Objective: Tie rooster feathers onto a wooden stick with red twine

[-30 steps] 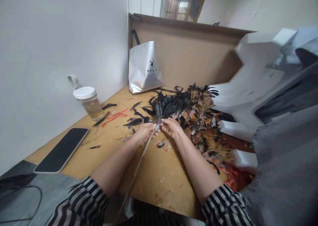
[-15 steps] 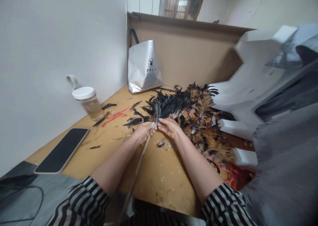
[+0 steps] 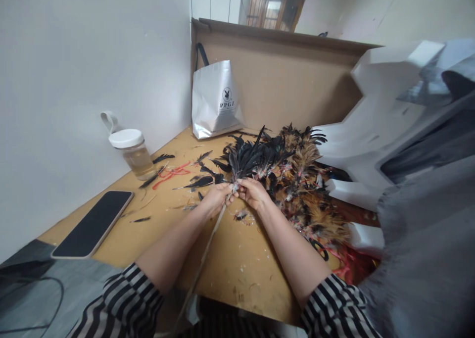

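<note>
My left hand [image 3: 213,198] is closed around the upper end of a thin pale stick [image 3: 202,261] that slants down toward my lap. A tuft of black feathers [image 3: 252,157] fans out from the stick's top. My right hand [image 3: 253,193] pinches the base of that tuft, fingertips meeting my left hand's. Beyond and to the right lies a heap of brown and black feathers [image 3: 308,194] on the wooden table [image 3: 237,268]. Loose black feathers [image 3: 200,182] and a red string [image 3: 171,173] lie left of my hands.
A phone [image 3: 92,223] lies face up at the table's left edge. A lidded jar [image 3: 132,152] stands by the white wall. A silver bag [image 3: 215,100] leans on the cardboard backboard [image 3: 297,75]. White foam pieces [image 3: 371,120] and grey cloth [image 3: 426,249] crowd the right.
My hands stay at the same spot on the stick. The black feather tuft has shifted slightly, with one feather now sticking up higher.
</note>
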### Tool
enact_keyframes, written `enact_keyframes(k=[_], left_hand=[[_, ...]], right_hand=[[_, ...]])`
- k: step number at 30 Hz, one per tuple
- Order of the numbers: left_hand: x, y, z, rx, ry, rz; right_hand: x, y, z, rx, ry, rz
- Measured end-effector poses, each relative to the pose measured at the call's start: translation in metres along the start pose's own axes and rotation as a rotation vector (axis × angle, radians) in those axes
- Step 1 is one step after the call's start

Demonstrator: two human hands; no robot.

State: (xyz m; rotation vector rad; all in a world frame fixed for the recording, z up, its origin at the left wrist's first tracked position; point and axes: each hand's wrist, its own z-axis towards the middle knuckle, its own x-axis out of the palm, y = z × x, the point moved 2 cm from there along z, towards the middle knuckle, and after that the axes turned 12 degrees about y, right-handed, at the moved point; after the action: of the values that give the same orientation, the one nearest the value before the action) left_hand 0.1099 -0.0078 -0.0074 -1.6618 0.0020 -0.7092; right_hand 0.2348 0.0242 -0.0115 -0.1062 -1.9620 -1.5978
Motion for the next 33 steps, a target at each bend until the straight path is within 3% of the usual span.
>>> enact_keyframes(k=[11,17,23,33], left_hand=[[0.002,0.000,0.000,-0.033,-0.094,0.067],[0.000,-0.003,-0.001,-0.068,-0.040,0.053],[0.003,-0.004,-0.003,-0.087,-0.001,0.042],[0.005,0.000,-0.004,-0.039,0.006,0.229]], right_hand=[[0.011,-0.012,0.000,-0.026,-0.146,0.021],[0.006,-0.005,-0.001,0.106,-0.013,0.007],[0.002,0.001,-0.001,0.101,0.124,0.093],[0.003,-0.003,-0.001,0.103,0.137,0.112]])
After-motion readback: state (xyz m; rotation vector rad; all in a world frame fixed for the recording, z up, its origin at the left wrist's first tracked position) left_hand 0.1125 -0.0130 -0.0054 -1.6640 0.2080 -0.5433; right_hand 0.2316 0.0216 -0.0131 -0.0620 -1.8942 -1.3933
